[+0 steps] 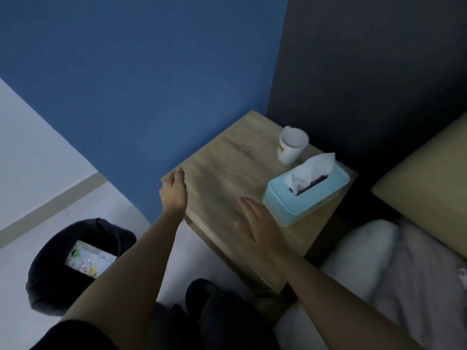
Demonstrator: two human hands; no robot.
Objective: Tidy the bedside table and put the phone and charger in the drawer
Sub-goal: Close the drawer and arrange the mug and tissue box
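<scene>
A dim bedroom corner is seen from above, with a blue wall filling the upper left of the frame and a dark panel at the upper right. A light oak-grain wooden bedside table (227,168) sits at centre. Near its far right corner stands a white ceramic mug (292,145), and just in front of it, close by, lies a pale blue plastic tissue box (303,198) with a white tissue (310,170) standing up from its slot.

The person's left hand (174,193) hovers at the table's left edge, fingers (180,174) loosely together and holding nothing. The right hand (255,223) lies flat and low over the table just left of the tissue box, fingers (246,205) spread slightly and empty; whether the palm touches the wood cannot be told.

No phone, charger or drawer is visible anywhere in the frame; they may be out of sight below the table top, though that is only a guess.

A black bin (75,263) holding pale litter sits at lower left on the floor. White bedding (404,269) fills the lower right.

A phone would likely be rigid, smooth and slippery, best held by its long edges; a charger cable is light and floppy, best gathered at the plug.
</scene>
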